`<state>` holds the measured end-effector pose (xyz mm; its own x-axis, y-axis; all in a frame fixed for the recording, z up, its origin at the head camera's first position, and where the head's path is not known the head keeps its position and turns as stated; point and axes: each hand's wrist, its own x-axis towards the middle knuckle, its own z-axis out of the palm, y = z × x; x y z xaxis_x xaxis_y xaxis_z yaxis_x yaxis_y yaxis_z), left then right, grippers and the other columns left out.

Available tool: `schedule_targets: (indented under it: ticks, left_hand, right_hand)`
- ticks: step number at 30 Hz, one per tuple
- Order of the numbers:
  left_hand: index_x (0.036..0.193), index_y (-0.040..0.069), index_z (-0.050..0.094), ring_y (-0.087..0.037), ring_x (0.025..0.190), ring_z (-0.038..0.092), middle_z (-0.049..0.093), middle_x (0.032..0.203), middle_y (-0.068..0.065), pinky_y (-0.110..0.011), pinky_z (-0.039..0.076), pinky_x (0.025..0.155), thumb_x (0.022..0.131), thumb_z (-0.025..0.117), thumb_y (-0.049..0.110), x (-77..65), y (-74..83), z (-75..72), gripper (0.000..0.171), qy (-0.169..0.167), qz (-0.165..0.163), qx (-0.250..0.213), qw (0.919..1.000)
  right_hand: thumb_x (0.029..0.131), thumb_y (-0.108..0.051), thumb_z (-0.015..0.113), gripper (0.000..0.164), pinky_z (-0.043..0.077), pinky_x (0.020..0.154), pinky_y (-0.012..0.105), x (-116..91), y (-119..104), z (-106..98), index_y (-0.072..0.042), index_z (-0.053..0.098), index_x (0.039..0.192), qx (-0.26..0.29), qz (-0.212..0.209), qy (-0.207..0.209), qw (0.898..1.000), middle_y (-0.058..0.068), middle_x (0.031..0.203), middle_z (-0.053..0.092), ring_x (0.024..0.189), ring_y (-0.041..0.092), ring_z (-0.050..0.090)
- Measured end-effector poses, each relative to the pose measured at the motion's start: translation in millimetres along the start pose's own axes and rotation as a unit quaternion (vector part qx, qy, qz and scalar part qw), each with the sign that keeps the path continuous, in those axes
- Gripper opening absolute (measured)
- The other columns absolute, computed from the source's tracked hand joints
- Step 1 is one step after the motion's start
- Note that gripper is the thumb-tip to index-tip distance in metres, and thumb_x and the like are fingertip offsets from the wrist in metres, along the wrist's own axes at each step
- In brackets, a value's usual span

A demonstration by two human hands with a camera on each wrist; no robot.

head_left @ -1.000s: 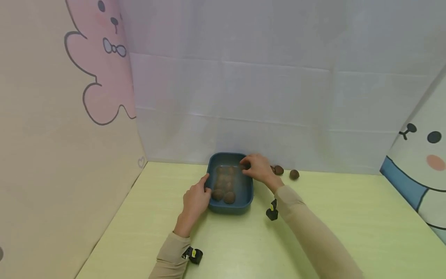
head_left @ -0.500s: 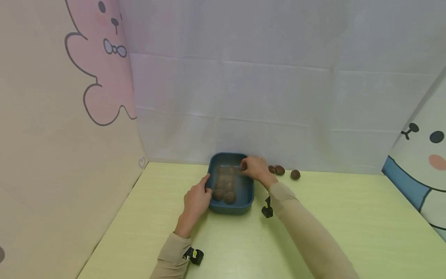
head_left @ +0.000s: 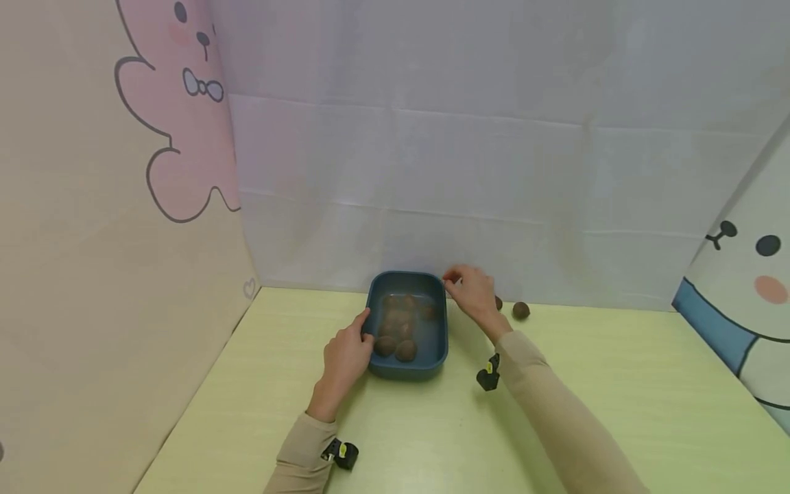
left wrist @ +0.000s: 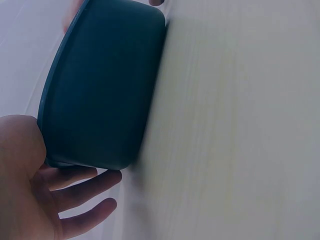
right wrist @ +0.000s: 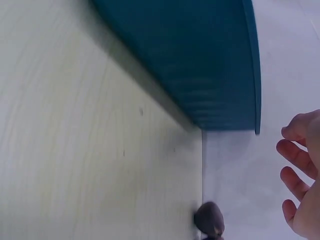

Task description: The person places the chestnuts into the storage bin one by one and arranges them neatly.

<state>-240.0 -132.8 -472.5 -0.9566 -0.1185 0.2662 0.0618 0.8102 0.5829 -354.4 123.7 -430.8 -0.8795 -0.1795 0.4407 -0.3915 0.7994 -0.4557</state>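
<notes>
A dark blue rectangular container (head_left: 410, 374) stands on the table near the back wall. Inside lie several brown, chestnut-like nuts (head_left: 406, 350); one nut (head_left: 428, 312) sits apart on the right side. My left hand (head_left: 347, 353) holds the container's left rim, the thumb over the edge and the fingers along the outer wall, as the left wrist view shows. Just beyond the right rim is my right hand (head_left: 472, 295), its fingers (right wrist: 297, 157) loosely bent with nothing between them. Right of that hand, a nut (head_left: 521, 311) lies on the table, and another (head_left: 499, 302) is partly hidden.
A pale yellow table (head_left: 395, 446) carries everything. White sheeting (head_left: 407, 171) rises right behind the container. Side walls with a pink bear print (head_left: 185, 137) and a white cartoon print (head_left: 740, 295) bound the space. In the right wrist view a nut (right wrist: 209, 219) lies by the wall.
My right hand has let go of a nut inside the container on the right side, then moved right, past the rim. My left hand has stayed on the left rim.
</notes>
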Motion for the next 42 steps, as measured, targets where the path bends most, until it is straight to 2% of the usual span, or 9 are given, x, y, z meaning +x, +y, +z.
schedule_targets:
  ticks: [3,8,11,17,22,26,29,37,42]
  left_hand:
    - [0.145,0.017,0.054,-0.014,0.043,0.022,0.040,0.047,-0.001,-0.029,0.019,0.042,0.089,0.051,0.014,0.5,0.9,-1.0,0.056,-0.005,-0.003,0.000,1.0000]
    - [0.146,0.020,0.052,-0.014,0.044,0.025,0.042,0.049,-0.003,-0.029,0.020,0.042,0.090,0.052,0.014,0.9,1.5,-4.1,0.057,-0.015,-0.014,0.000,0.9998]
    - [0.147,0.020,0.052,-0.014,0.044,0.025,0.043,0.049,-0.003,-0.029,0.020,0.042,0.090,0.052,0.014,1.1,0.8,-4.6,0.057,-0.016,-0.015,-0.001,0.9997]
    - [0.146,0.020,0.052,-0.014,0.044,0.024,0.042,0.049,-0.002,-0.029,0.020,0.043,0.089,0.051,0.014,1.8,-0.9,-5.0,0.057,-0.014,-0.015,0.001,0.9998]
    - [0.147,0.021,0.052,-0.014,0.044,0.025,0.042,0.049,-0.002,-0.029,0.020,0.043,0.090,0.050,0.014,2.4,-1.0,-5.2,0.057,-0.018,-0.018,-0.003,0.9997]
    - [0.147,0.021,0.051,-0.014,0.044,0.024,0.043,0.049,-0.003,-0.029,0.020,0.042,0.090,0.050,0.014,2.4,-0.4,-5.0,0.057,-0.019,-0.016,-0.006,0.9997]
    - [0.147,0.021,0.051,-0.014,0.044,0.024,0.043,0.049,-0.003,-0.029,0.020,0.042,0.090,0.050,0.015,2.5,-0.2,-4.4,0.057,-0.019,-0.015,-0.007,0.9997]
    - [0.147,0.021,0.051,-0.014,0.044,0.023,0.043,0.048,-0.003,-0.028,0.019,0.042,0.090,0.051,0.014,3.0,-0.1,-3.5,0.057,-0.020,-0.013,-0.005,0.9997]
    - [0.147,0.021,0.052,-0.015,0.044,0.027,0.046,0.050,-0.005,-0.029,0.022,0.042,0.090,0.051,0.015,4.3,0.1,-3.6,0.057,-0.016,-0.013,-0.002,0.9998]
  right_hand:
    - [0.091,-0.018,0.061,0.018,0.047,0.083,0.054,-3.1,10.1,-8.2,-0.010,0.075,0.100,0.017,-0.004,-0.005,1.000,0.008,0.094,0.074,0.092,0.031,0.066]
    - [0.095,-0.015,0.059,0.021,0.050,0.082,0.048,-6.7,23.9,-18.8,-0.002,0.071,0.107,0.058,0.004,-0.062,0.996,0.014,0.100,0.070,0.090,0.030,0.063]
    - [0.095,-0.016,0.059,0.024,0.049,0.084,0.049,-8.6,30.7,-23.6,-0.001,0.070,0.109,0.067,0.015,-0.076,0.995,0.016,0.104,0.068,0.093,0.032,0.062]
    - [0.095,-0.020,0.056,0.029,0.046,0.090,0.052,-13.7,42.3,-28.3,0.002,0.068,0.110,0.062,0.009,-0.071,0.996,0.020,0.108,0.066,0.106,0.039,0.059]
    - [0.097,-0.023,0.057,0.033,0.045,0.096,0.054,-15.3,50.6,-28.2,0.002,0.066,0.117,0.068,0.021,-0.100,0.992,0.023,0.118,0.063,0.112,0.041,0.058]
    - [0.096,-0.018,0.061,0.033,0.048,0.095,0.052,-17.2,57.9,-26.2,0.005,0.065,0.120,0.068,0.025,-0.119,0.990,0.025,0.121,0.062,0.111,0.040,0.060]
    - [0.094,-0.015,0.064,0.034,0.048,0.096,0.052,-19.1,64.3,-24.2,0.006,0.065,0.121,0.059,0.022,-0.123,0.990,0.025,0.123,0.061,0.111,0.040,0.060]
    - [0.089,-0.014,0.069,0.043,0.038,0.106,0.056,-23.3,79.2,-16.1,0.008,0.062,0.125,0.029,-0.008,-0.126,0.992,0.029,0.129,0.059,0.124,0.045,0.052]
    - [0.088,-0.015,0.070,0.044,0.040,0.106,0.056,-24.8,79.7,-12.8,0.002,0.063,0.127,0.008,-0.001,-0.146,0.989,0.026,0.133,0.058,0.126,0.044,0.052]
